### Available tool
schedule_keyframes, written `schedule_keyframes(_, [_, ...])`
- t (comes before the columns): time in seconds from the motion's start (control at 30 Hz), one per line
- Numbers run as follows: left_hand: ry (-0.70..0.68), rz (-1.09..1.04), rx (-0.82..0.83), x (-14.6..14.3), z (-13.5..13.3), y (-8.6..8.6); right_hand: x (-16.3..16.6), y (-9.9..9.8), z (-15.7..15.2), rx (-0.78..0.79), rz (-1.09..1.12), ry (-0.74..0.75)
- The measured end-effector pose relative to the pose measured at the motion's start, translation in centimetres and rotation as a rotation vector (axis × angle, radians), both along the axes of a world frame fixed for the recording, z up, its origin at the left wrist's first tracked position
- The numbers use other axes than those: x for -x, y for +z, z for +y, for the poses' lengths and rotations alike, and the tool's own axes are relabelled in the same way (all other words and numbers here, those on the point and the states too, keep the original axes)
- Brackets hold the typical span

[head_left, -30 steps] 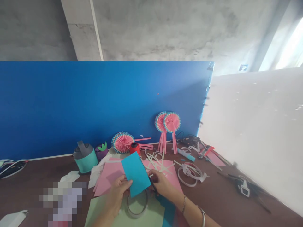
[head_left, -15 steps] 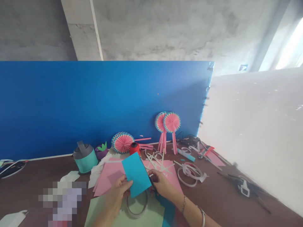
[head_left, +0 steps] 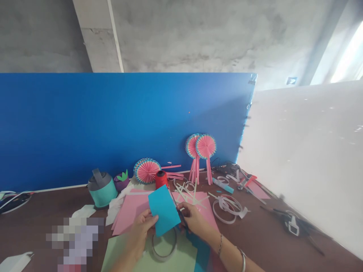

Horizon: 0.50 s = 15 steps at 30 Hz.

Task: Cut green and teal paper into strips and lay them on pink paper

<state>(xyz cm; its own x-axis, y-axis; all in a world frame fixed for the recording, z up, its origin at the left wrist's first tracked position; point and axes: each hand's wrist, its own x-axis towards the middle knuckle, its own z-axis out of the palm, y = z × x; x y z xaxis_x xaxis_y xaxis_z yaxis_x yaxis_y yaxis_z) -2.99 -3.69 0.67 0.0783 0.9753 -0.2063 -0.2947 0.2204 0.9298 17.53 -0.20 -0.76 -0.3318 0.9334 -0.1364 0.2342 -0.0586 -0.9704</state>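
Observation:
A blue sheet of paper (head_left: 163, 211) is pinched at its lower left edge by my left hand (head_left: 141, 226), thumb on top. My right hand (head_left: 195, 219) is closed around dark-handled scissors (head_left: 183, 220). Their blades point up and away along the paper's right edge; how far they are apart is hard to see. Below the paper, a ring-shaped strip coil (head_left: 165, 258) rests on light green sheets (head_left: 181, 260). Pink sheets (head_left: 133, 213) are spread behind my hands.
Pink pleated paper fans (head_left: 206, 146) lean against the blue partition (head_left: 113, 124), beside a red thread spool (head_left: 161, 180). Pale green strips (head_left: 187, 196) lie scattered. Right are coiled strips (head_left: 227, 207) and a glue gun (head_left: 292, 224); left, a teal container (head_left: 102, 190).
The blue sheet's top edge has dropped slightly and shifted right, and it looks a little smaller. A scissor blade now shows beside its upper right edge. Both hands stay nearly in place.

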Motion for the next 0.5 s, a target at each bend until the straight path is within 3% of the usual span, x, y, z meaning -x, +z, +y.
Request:
schedule_keyframes(0.23, [0.074,0.035,-0.039,0.1,0.0,0.7,0.1,0.3,-0.1,0.041,0.132,0.020])
schedule_keyframes(0.5, [0.343,0.159,-0.078,1.3,0.8,0.4,0.2,0.7,-0.4,0.082,0.208,0.130])
